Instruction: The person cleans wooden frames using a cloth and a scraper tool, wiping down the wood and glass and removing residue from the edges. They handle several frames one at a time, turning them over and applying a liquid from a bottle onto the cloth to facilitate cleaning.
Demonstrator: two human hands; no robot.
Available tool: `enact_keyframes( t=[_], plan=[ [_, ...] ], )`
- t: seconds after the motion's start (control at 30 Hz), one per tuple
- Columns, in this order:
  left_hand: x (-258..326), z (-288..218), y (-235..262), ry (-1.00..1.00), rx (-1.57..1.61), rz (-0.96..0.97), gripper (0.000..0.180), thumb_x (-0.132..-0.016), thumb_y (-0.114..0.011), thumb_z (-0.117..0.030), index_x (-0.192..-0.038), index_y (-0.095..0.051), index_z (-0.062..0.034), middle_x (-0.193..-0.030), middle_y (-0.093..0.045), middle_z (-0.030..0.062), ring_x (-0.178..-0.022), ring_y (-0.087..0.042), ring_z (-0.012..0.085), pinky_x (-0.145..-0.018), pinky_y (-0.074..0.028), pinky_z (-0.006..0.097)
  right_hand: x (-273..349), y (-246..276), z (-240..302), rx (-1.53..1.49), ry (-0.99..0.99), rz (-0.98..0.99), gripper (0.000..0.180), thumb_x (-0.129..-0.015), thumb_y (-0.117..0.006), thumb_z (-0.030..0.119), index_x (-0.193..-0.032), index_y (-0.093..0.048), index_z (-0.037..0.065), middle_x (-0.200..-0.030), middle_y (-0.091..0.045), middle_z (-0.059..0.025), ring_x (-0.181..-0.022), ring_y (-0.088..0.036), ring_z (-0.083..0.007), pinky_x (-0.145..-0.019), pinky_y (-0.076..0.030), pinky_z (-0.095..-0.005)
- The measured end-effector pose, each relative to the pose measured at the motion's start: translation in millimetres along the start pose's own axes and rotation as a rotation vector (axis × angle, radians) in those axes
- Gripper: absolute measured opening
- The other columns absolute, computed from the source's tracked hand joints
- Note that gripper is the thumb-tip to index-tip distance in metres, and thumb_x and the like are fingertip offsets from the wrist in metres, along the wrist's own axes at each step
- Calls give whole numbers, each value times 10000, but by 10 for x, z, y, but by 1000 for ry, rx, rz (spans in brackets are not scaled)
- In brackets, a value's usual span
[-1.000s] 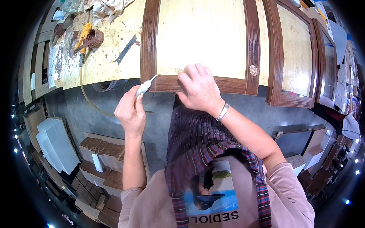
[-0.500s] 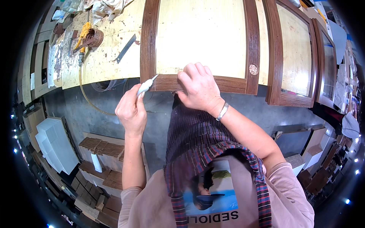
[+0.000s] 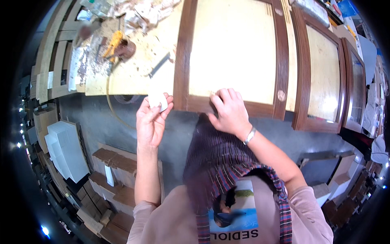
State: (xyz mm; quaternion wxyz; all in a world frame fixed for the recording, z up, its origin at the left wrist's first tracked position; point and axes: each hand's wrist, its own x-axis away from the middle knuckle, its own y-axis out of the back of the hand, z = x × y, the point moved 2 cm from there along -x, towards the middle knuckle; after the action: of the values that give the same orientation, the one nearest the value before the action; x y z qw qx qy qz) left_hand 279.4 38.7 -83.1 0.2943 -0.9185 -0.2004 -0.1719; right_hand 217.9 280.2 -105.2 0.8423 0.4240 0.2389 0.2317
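A small white nozzle bottle (image 3: pixel 157 101) is pinched between the thumb and fingers of my left hand (image 3: pixel 151 122), just left of the door's near-left corner. Its rounded white body faces up, and the nozzle tip cannot be made out. My right hand (image 3: pixel 230 112) grips the near rail of a brown wooden door frame (image 3: pixel 185 53), fingers over the top and thumb at the front edge. The frame lies flat on the pale worktable (image 3: pixel 140 83), with a glass-like panel inside it. A round hole (image 3: pixel 281 95) shows near its right corner.
Left of the frame lie a long snap-off blade (image 3: pixel 159 65), a yellow air gun (image 3: pixel 114 44) with a hose, and a brown tape roll (image 3: pixel 126 49). Crumpled cloths (image 3: pixel 148 14) lie farther back. Another framed door (image 3: pixel 300 69) stands at the right. Cardboard stacks (image 3: pixel 111 160) sit lower left.
My left hand has drawn the bottle off the frame's corner and turned, so the nozzle no longer points at the joint. My right hand stays on the rail. The view has shifted.
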Motion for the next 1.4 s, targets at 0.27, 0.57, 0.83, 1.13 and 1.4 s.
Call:
enact_keyframes(
  t=[0.27,0.57,0.83,1.13,1.4],
  plan=[
    [-1217,-1137,105,-214,-365,86,278,-958,-651,-61,-1226,-589,-15,-1088,-674,53,-932,-642,130,-801,-518,277,-50,1,14,-1,-38,10,399,-648,-772,198,-980,-585,81,-1000,-527,-109,-945,-534,-300,-809,-430,-396],
    [-3698,-2287,1449,-503,-1242,-409,100,-887,-727,-84,-964,-696,-28,-793,-676,-3,-678,-601,79,-625,-472,248,-52,-10,36,16,-90,38,496,-636,-774,248,-1080,-630,82,-992,-566,-63,-916,-553,-269,-799,-431,-386],
    [-4113,-2339,1218,-569,-1533,-258,269,-862,-725,-130,-1119,-722,-50,-905,-749,96,-757,-694,204,-735,-529,324,-86,-3,59,54,-136,16,495,-603,-778,258,-1053,-652,92,-971,-576,-50,-895,-564,-263,-787,-440,-399],
    [-1737,-1442,-134,-863,-1450,181,147,-878,-679,-51,-1001,-742,-1,-871,-742,144,-745,-715,258,-706,-560,349,-85,-25,39,38,-122,-1,482,-605,-759,253,-1044,-644,92,-964,-571,-56,-888,-564,-267,-785,-440,-406],
    [-1106,-986,297,-814,-1358,-139,109,-897,-720,-56,-992,-737,-4,-849,-744,101,-705,-704,171,-648,-551,294,-65,-36,34,42,-95,6,484,-622,-775,247,-1053,-635,76,-999,-574,-72,-921,-557,-280,-803,-438,-413]
  ],
)
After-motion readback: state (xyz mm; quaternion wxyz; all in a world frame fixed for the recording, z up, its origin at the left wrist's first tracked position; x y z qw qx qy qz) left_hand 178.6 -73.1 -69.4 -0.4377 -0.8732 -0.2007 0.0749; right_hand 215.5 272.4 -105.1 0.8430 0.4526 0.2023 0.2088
